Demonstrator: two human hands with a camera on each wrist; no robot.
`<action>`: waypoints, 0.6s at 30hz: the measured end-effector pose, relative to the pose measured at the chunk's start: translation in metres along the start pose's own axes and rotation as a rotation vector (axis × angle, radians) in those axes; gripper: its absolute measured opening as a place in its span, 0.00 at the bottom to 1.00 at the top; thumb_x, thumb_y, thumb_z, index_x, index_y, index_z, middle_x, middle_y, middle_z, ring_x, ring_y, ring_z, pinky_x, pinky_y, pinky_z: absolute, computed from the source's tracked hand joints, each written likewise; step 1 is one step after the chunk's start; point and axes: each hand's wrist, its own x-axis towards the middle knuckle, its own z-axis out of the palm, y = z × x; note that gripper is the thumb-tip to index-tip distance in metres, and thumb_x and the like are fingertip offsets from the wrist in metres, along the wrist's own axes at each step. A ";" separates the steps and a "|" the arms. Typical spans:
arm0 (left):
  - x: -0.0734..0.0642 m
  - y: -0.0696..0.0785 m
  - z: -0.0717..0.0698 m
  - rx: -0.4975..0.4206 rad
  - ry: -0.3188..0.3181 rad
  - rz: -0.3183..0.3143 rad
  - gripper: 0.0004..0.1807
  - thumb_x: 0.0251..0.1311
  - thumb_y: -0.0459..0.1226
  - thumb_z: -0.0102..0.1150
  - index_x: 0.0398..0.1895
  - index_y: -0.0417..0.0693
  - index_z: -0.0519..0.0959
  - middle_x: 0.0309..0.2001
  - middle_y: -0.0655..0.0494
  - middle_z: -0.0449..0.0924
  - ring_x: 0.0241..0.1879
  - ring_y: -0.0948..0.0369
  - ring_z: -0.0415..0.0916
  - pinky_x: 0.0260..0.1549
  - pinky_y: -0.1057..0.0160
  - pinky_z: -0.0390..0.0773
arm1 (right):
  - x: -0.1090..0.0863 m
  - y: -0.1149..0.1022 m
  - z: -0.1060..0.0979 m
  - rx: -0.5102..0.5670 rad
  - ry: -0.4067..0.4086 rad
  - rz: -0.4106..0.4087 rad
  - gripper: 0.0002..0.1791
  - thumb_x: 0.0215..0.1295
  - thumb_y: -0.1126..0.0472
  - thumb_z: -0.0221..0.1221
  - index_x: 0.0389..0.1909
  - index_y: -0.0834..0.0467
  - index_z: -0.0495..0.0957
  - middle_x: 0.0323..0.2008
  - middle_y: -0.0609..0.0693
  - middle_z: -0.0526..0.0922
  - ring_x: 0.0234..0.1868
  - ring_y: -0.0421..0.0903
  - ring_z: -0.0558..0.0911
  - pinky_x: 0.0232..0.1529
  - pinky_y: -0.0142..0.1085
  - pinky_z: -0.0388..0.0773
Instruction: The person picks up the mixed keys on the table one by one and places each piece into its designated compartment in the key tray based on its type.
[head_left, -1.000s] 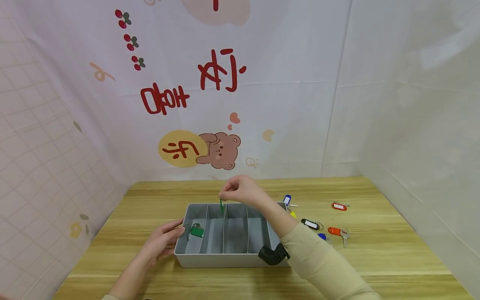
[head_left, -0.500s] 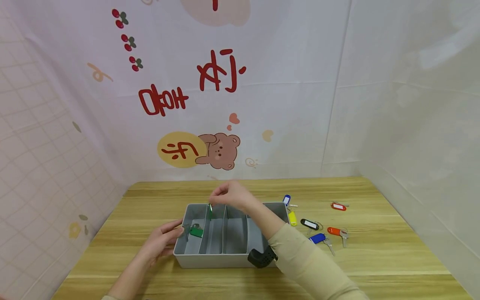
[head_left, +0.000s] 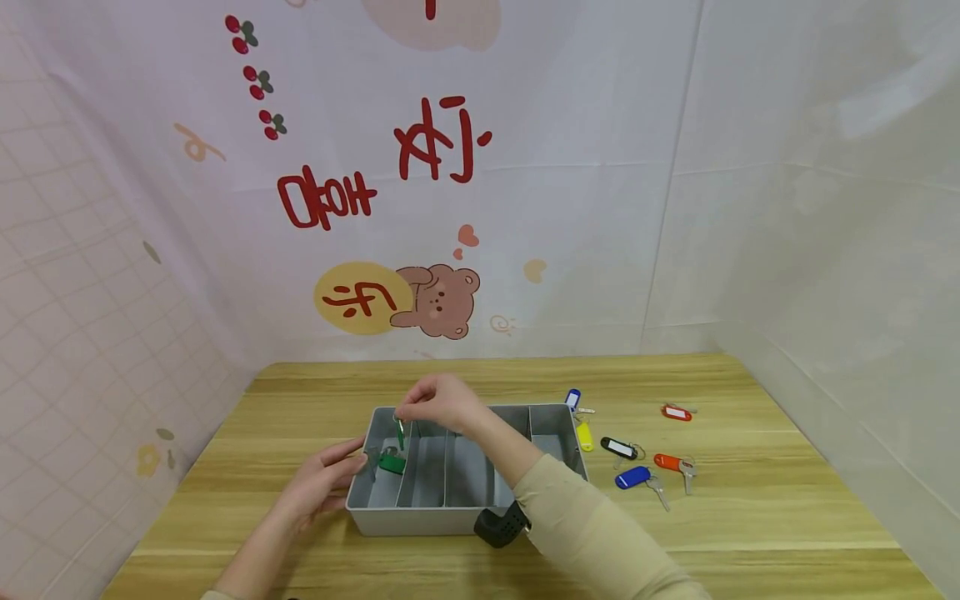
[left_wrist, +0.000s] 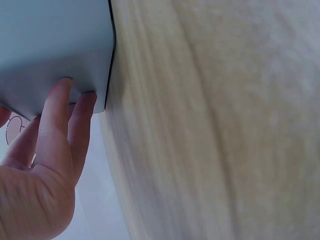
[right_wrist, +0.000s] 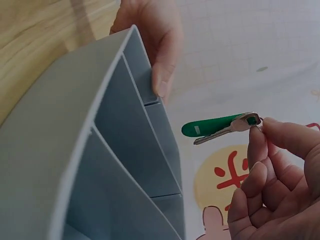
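A grey divided organizer box (head_left: 420, 522) stands on the wooden table. At its left end my left hand (head_left: 322, 482) grips the wall, thumb at the rim and fingers against the outside, as the left wrist view also shows. Between thumb and forefinger, my right hand (head_left: 448, 406) pinches the ring end of a green key tag (right_wrist: 212, 126) with a metal key (right_wrist: 220, 134) beside it. In the head view this tag hangs over the leftmost compartment. Another green key tag (head_left: 392, 463) lies at the bottom of that compartment.
Right of the box lie two blue key tags (head_left: 633, 477), a yellow tag (head_left: 585, 437), a black tag (head_left: 619, 448), an orange tag (head_left: 667, 462) and a red tag (head_left: 677, 413), several with keys visible. A printed cloth (head_left: 570, 208) hangs behind the table.
My right hand has moved left and slightly down with the green key tag, from above the second compartment to above the leftmost. My left hand stays on the box.
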 end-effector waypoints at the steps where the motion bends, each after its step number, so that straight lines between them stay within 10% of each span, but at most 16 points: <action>1: 0.000 0.000 0.000 0.000 -0.002 -0.002 0.37 0.69 0.42 0.57 0.74 0.34 0.57 0.56 0.33 0.78 0.47 0.46 0.83 0.39 0.52 0.84 | 0.001 0.001 0.002 -0.003 0.000 -0.002 0.06 0.61 0.58 0.69 0.33 0.57 0.87 0.31 0.42 0.83 0.33 0.40 0.78 0.37 0.34 0.76; 18: 0.000 0.000 -0.001 -0.002 -0.016 0.001 0.38 0.69 0.42 0.57 0.75 0.33 0.56 0.58 0.31 0.75 0.47 0.46 0.82 0.39 0.52 0.84 | 0.004 0.003 0.021 -0.053 0.013 0.038 0.05 0.59 0.59 0.70 0.32 0.57 0.87 0.30 0.42 0.83 0.31 0.37 0.78 0.34 0.32 0.76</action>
